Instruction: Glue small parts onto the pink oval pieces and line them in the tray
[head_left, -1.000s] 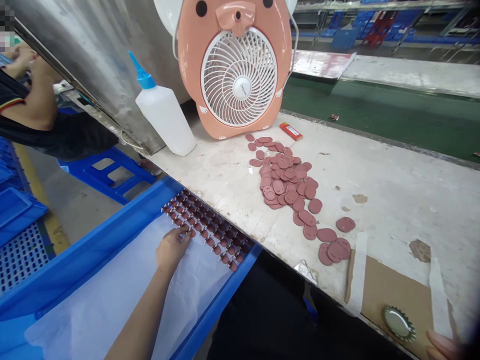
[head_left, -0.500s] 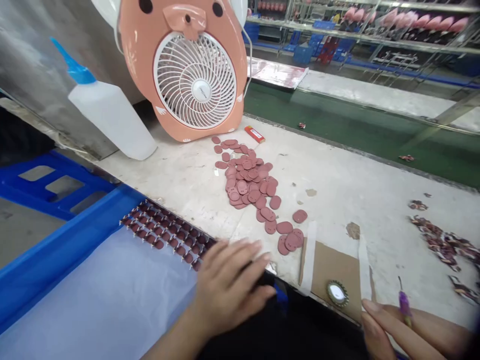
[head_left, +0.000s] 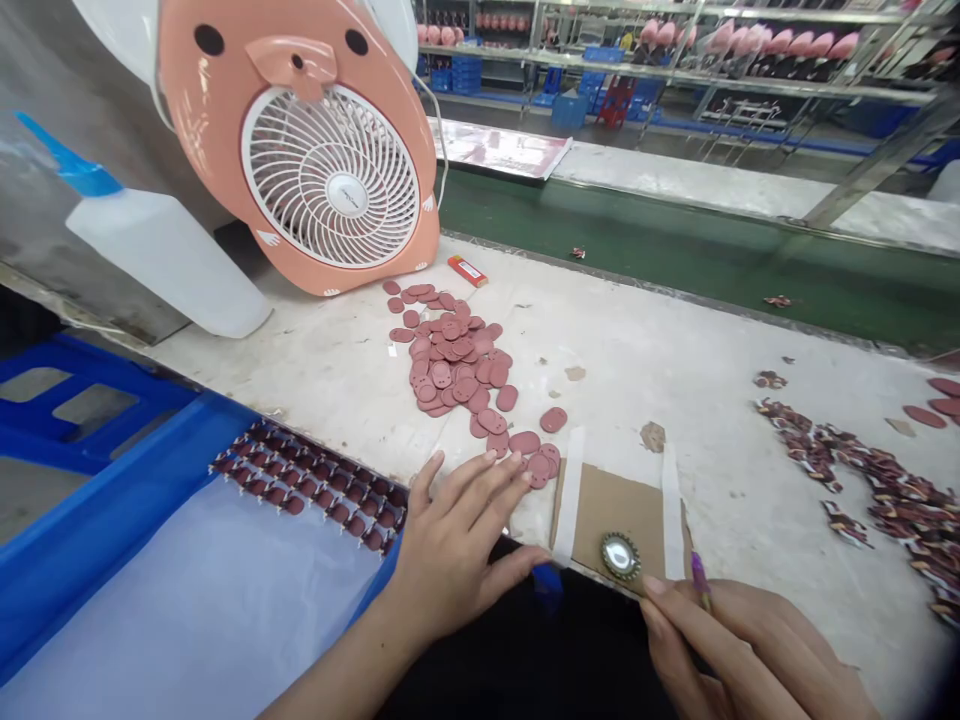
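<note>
From my head-worn feed I see both of the person's hands at the near edge of the tabletop [head_left: 645, 340]. The left hand [head_left: 457, 545] lies open, its 5 fingers [head_left: 487, 480] spread, with the tips just beside the lower end of a heap of dull-pink oval pads [head_left: 450, 360]. Next to that hand, a blue tray [head_left: 127, 470] carries a white sheet [head_left: 187, 590], and on the sheet sit tight rows of small dark-red pieces with metal pins [head_left: 315, 490].

The right hand [head_left: 727, 640] is at the lower right, its fingers [head_left: 720, 625] pressed together and pinching a slim purple stick [head_left: 700, 582]. I cannot make out the stick's tip. It stands just beside a cardboard pad [head_left: 615, 520] fixed by 2 white tape strips [head_left: 570, 510], with a round serrated metal disc [head_left: 620, 556] lying on the pad.

Printed scraps [head_left: 862, 470] trail across the tabletop to the right. Beyond the heap are a pink pig-faced fan [head_left: 330, 170], a white squeeze bottle with a blue nozzle [head_left: 165, 260] and a small red case [head_left: 466, 270].
</note>
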